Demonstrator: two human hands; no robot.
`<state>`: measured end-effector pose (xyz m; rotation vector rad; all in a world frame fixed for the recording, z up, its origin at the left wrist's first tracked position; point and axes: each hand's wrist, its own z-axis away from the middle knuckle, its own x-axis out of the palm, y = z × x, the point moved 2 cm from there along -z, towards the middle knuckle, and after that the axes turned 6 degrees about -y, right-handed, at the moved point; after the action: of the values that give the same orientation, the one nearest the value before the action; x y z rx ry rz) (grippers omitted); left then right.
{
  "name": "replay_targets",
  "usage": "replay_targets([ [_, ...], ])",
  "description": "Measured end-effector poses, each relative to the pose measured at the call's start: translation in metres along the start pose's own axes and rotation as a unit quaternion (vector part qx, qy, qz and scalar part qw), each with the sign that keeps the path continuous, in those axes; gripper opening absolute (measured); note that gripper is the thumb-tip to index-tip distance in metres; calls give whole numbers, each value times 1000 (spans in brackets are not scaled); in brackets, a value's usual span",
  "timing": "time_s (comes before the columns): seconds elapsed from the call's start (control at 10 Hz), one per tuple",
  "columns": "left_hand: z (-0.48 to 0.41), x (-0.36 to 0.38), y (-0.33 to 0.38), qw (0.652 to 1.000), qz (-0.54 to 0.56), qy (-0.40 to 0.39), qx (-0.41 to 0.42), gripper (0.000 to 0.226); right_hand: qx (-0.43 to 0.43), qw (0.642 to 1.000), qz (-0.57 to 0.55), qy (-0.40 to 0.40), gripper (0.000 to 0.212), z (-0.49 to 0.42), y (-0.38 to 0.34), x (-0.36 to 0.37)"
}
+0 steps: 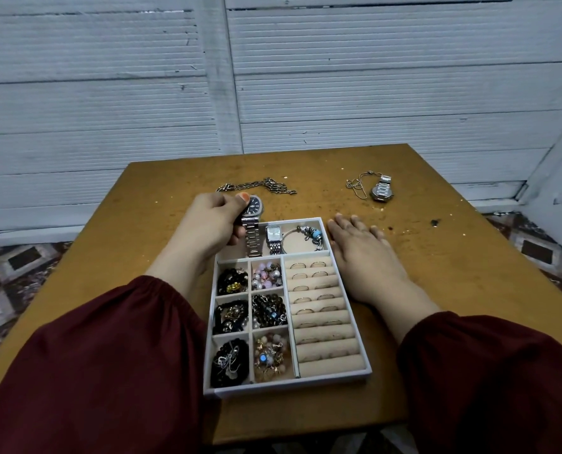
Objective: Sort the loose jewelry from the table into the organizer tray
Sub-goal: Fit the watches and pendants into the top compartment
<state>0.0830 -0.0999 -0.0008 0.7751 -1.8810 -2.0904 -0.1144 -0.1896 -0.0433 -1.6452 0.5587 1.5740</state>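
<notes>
A white organizer tray (368,367) lies in the middle of the brown table (141,204). Its left compartments hold beaded jewelry and its right side has ring rolls with several rings. My left hand (212,224) grips a dark-faced silver watch (252,221) over the tray's far left corner, its band hanging into the top compartment. A small square-faced watch (274,239) and a charm bracelet (310,234) lie in that compartment. My right hand (361,253) rests flat on the table beside the tray's right edge. On the table beyond lie a silver chain (260,186), a thin necklace (358,185) and another silver watch (382,191).
A grey ribbed wall (273,77) stands behind the table. Patterned floor tiles (10,273) show to the left and right of the table. Dark red sleeves cover both forearms at the near edge.
</notes>
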Motion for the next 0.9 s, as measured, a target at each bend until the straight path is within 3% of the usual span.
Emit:
replay_targets([
  [0.3,-1,-4,-6,999,14,-49,4,16,1,1000,-4,3,50,1,0,-1],
  [0.6,4,-2,10,995,18,-23,90,15,2,1000,2,1,50,0,0,-1],
  [0.9,7,-5,-12,998,22,-61,11,13,3,1000,1,4,50,0,1,0],
])
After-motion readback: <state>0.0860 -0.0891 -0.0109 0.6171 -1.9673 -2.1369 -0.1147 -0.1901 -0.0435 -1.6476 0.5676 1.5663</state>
